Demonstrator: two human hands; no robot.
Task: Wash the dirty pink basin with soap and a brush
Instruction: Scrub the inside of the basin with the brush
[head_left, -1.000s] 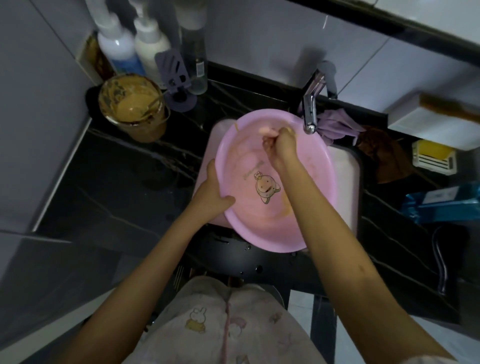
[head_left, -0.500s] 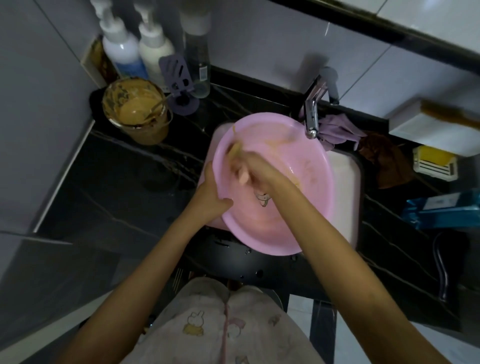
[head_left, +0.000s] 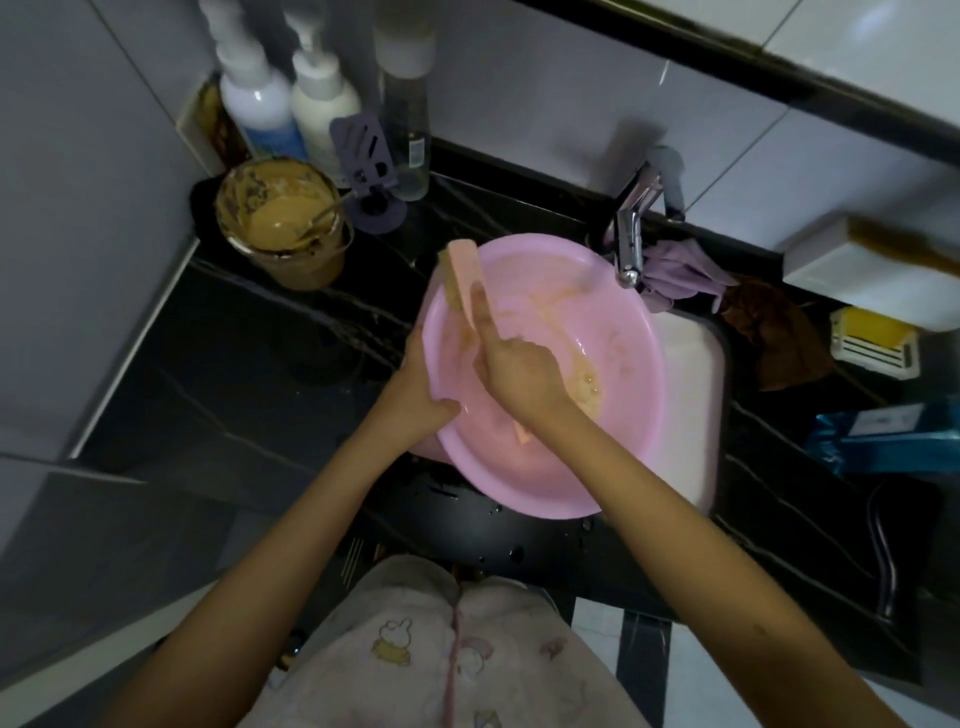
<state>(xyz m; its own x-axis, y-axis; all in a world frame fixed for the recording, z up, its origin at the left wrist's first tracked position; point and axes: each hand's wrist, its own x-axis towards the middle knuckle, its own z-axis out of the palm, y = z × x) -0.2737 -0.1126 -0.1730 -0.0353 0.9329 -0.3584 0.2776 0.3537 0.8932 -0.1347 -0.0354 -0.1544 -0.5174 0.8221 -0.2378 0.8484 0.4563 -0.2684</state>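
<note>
1. Nearest the camera is a pale garment (head_left: 441, 649) printed with small rabbits, with both bare forearms reaching forward from it.
2. The work surface is a black stone countertop (head_left: 249, 364) with thin light veins, wet with droplets at its near edge, and a white sink (head_left: 691, 374) is set into it.
3. The pink basin (head_left: 623, 415) sits over the sink, mouth up, its near rim overhanging the counter edge; brownish smears streak its inside.
4. The left hand (head_left: 415, 400) clasps the basin's left rim, thumb inside.
5. The right hand (head_left: 519, 374) grasps the brush (head_left: 462, 275), forefinger laid straight along its back.
6. The brush's long axis runs from near-right to far-left; its head points far-left and pokes past the basin's rim.
7. A chrome faucet (head_left: 631, 244) hangs over the far rim, with a purple cloth (head_left: 680, 270) just beside it.
8. Far left stand a jar of brown paste (head_left: 283, 223) and pump bottles (head_left: 260, 104) against pale wall tiles (head_left: 519, 78).
</note>
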